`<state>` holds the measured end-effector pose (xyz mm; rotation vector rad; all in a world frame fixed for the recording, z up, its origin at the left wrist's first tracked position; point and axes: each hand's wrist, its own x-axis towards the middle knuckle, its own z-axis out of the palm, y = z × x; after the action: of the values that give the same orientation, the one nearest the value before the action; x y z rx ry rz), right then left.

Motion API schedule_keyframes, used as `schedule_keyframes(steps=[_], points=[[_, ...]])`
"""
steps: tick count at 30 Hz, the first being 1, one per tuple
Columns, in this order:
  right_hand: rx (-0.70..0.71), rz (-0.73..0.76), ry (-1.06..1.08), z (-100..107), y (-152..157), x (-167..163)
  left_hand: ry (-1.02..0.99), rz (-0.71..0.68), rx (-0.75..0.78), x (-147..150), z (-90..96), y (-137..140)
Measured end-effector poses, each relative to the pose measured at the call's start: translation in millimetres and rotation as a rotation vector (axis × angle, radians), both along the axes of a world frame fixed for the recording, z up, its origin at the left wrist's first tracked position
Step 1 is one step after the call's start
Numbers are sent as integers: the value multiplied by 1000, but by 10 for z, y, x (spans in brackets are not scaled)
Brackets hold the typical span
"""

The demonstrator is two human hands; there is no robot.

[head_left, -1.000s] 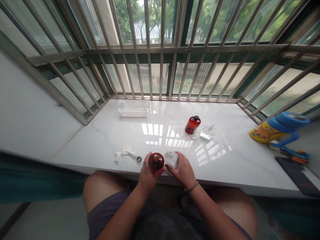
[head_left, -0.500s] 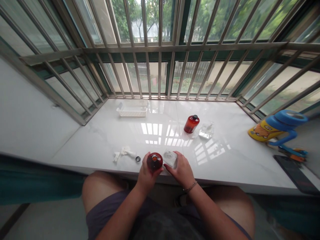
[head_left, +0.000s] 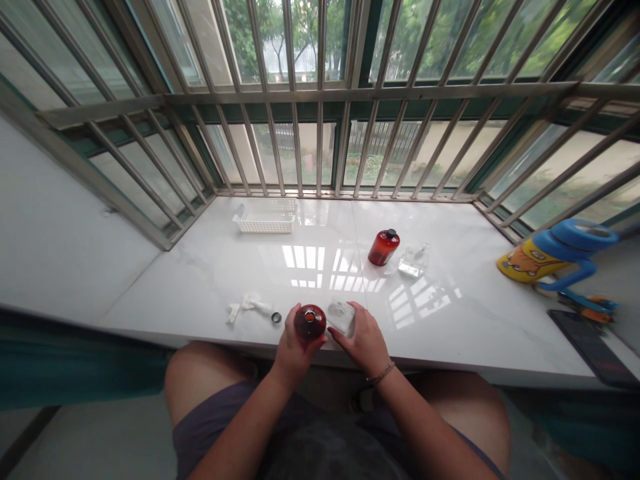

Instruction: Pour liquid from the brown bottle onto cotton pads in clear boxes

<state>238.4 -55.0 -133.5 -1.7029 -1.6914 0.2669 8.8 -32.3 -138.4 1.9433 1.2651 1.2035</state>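
My left hand (head_left: 291,348) is wrapped round an uncapped dark red bottle (head_left: 311,328), whose round mouth faces up toward me. Close beside it, my right hand (head_left: 367,340) grips a clear, square-looking glass bottle (head_left: 341,316) by its right side. A narrow gap separates the two bottles. To the left of my left hand lies a small black ring-shaped cap (head_left: 276,318). Next to that cap is a crumpled white tissue (head_left: 250,303). Farther back stands a second red bottle (head_left: 384,249) with a black cap, and a clear glass bottle (head_left: 413,261) is at its right.
A white perforated basket (head_left: 266,219) sits at the back left of the glossy white marble ledge (head_left: 200,267). On the right are a blue and yellow flask (head_left: 550,253), a dark phone (head_left: 593,347) and blue and orange tools (head_left: 590,305). Metal window bars (head_left: 320,147) line the back.
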Motion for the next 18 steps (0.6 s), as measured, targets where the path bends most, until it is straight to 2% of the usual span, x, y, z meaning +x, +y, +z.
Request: schedule_keyframes(steps=[18], points=[[-7,5,-8,8,-5,1,-15,-9,8,4,10,5]])
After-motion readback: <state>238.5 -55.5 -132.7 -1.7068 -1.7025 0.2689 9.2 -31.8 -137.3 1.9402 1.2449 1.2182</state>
